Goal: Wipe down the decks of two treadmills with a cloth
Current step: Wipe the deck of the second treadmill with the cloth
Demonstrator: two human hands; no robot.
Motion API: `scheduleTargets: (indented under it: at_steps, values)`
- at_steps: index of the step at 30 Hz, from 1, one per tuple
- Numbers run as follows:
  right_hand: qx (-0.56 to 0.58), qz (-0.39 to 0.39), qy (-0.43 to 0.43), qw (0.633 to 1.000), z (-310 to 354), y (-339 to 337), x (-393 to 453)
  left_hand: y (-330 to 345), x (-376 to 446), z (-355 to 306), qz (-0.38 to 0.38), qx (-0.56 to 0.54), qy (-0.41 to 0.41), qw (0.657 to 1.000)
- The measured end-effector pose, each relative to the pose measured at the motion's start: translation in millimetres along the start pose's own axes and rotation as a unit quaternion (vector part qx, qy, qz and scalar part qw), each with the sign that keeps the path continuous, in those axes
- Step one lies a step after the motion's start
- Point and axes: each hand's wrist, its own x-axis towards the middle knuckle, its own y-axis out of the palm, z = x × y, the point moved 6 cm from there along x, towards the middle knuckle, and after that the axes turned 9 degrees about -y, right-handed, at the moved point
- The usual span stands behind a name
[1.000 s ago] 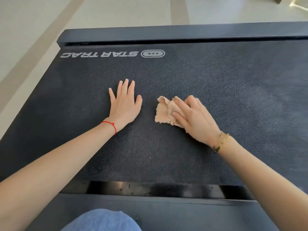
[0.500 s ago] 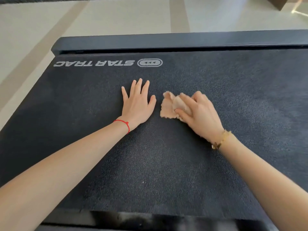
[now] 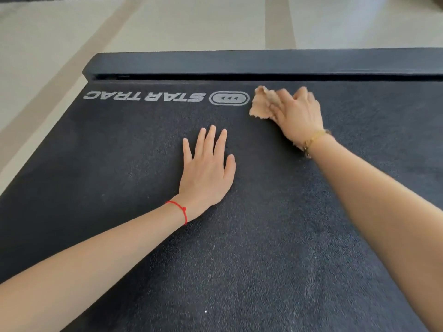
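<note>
Treadmill deck (image 3: 263, 236), marked "STAR TRAC" (image 3: 143, 96). Left hand (image 3: 206, 173): flat, fingers straight. Right hand (image 3: 297, 113): blurred, apparently grasping tan cloth (image 3: 262, 104).

The dark treadmill belt (image 3: 119, 164) lies bare across the left, the lower middle and the right of the frame. The left hand (image 3: 206, 173) lies flat mid-frame; the right hand (image 3: 297, 113) and crumpled cloth (image 3: 262, 104) occupy the upper middle. The raised end rail (image 3: 239, 62) bounds the belt's top edge.
</note>
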Motion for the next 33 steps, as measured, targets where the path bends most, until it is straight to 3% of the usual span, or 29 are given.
scheduleTargets:
  at_steps: [3,7,9,17,21,30,33]
  values:
    - [0.034,0.011,0.021,0.999,7.7,14.9,42.6,-0.4,-0.2,-2.0,0.003,0.012,-0.002,1.000]
    - [0.050,0.021,-0.115,0.992,55.7,29.9,58.4,0.4,1.1,-0.4,0.010,0.028,0.001,1.000]
    - [0.056,0.011,-0.136,0.989,50.0,29.9,61.8,1.2,1.7,0.8,0.008,0.033,0.001,0.999]
    - [0.020,-0.027,-0.008,0.999,-31.2,19.1,61.8,3.4,2.7,2.2,0.013,0.006,0.000,1.000]
    - [0.053,-0.004,0.004,0.999,-29.7,10.3,34.5,0.1,3.1,2.3,0.011,-0.011,-0.007,1.000]
    - [0.125,0.035,-0.190,0.973,61.0,-37.7,-133.7,-4.7,-2.2,0.2,0.002,-0.020,-0.008,1.000]
    - [0.090,0.025,-0.160,0.983,35.7,-36.6,-129.5,-4.2,-1.1,0.8,-0.002,-0.032,-0.007,0.999]
